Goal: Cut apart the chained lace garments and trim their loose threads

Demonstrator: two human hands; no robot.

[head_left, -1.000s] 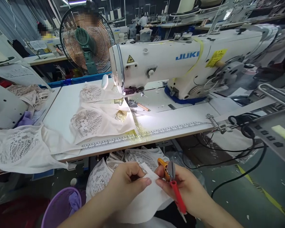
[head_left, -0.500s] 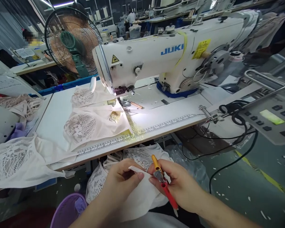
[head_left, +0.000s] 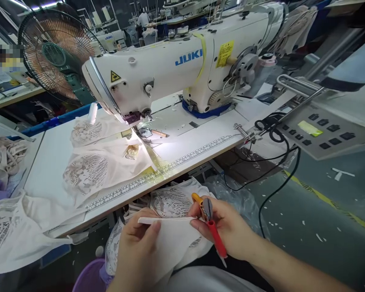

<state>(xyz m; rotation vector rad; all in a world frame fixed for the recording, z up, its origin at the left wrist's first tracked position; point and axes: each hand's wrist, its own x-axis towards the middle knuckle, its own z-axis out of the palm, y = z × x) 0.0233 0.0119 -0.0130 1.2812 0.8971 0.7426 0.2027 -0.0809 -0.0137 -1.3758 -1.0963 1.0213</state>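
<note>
Head view: left hand [head_left: 140,241] pinches white fabric [head_left: 173,243]; right hand [head_left: 228,227] holds its edge and red-handled scissors [head_left: 216,239].

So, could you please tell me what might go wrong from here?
Two risks, I think. The scissors sit in the right hand while its fingers pinch the white cloth, so the metal might nick the cloth or a finger. The lace garment at the far left of the view hangs past the front edge of the table and could slide off.
</note>
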